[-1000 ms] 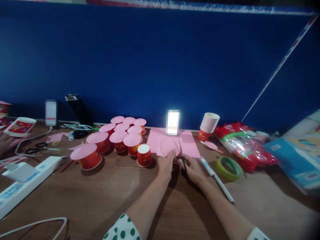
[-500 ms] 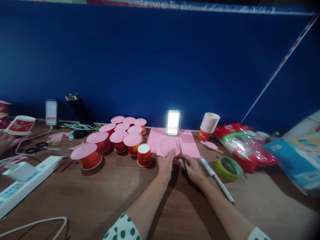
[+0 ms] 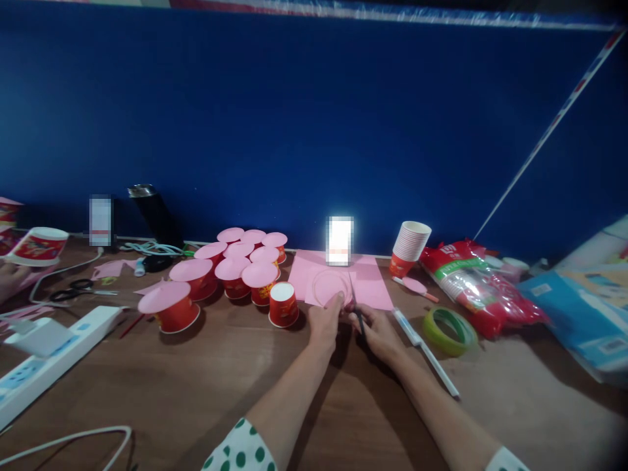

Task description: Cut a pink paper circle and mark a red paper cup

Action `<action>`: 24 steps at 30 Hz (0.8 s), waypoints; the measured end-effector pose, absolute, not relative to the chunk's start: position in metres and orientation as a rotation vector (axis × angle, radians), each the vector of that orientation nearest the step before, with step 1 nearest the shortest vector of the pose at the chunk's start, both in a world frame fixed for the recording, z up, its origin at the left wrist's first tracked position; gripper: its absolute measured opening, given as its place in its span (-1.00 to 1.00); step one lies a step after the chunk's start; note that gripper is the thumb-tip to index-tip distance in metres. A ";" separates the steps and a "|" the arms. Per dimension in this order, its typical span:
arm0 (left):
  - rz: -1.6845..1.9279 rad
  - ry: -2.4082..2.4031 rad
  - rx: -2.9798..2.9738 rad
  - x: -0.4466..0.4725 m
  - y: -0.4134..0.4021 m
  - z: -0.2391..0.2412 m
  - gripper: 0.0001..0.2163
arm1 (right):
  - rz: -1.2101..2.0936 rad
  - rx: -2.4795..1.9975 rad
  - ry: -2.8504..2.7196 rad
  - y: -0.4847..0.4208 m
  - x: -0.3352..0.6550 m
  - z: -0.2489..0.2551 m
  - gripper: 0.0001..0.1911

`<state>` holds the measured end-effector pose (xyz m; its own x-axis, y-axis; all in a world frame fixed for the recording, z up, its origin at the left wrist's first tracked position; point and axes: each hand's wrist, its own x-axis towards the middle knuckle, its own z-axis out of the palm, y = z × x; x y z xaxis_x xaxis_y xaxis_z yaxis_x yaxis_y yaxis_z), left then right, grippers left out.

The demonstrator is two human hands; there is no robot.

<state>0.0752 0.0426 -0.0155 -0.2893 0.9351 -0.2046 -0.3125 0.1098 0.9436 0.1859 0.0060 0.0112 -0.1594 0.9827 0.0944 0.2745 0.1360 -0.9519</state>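
Observation:
Between thumb and fingers my left hand (image 3: 324, 322) grips the near edge of a pink paper piece (image 3: 330, 286) with a circle outline on it. My right hand (image 3: 375, 332) is closed round the handles of dark scissors (image 3: 361, 320). Their blades point away from me, up along the right side of the held paper. Larger pink sheets (image 3: 373, 284) lie flat beneath. Just left of my hands an upside-down red paper cup (image 3: 283, 306) stands on the table. Whether the blades are closed is too small to tell.
Several red cups topped with pink discs (image 3: 191, 269) stand to the left. A phone (image 3: 339, 241) leans on the blue partition. On the right are stacked cups (image 3: 411, 245), a tape roll (image 3: 450, 331), a white pen-like tool (image 3: 426, 353) and a red bag (image 3: 483, 284). Another person's hand (image 3: 8, 278) is far left.
The held pink paper has shifted slightly left, with both hands following a little. My grips look the same, and the other things stay in place.

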 end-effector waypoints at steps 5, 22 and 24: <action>1.436 1.260 0.692 0.076 0.041 -0.015 -0.65 | 1.061 -1.266 -1.595 0.006 0.186 0.013 -0.61; 1.425 1.261 0.699 0.075 0.041 -0.015 -0.63 | 1.068 -1.260 -1.565 0.006 0.186 0.011 -0.63; 1.423 1.258 0.689 0.075 0.041 -0.014 -0.63 | 1.064 -1.260 -1.572 0.006 0.186 0.012 -0.62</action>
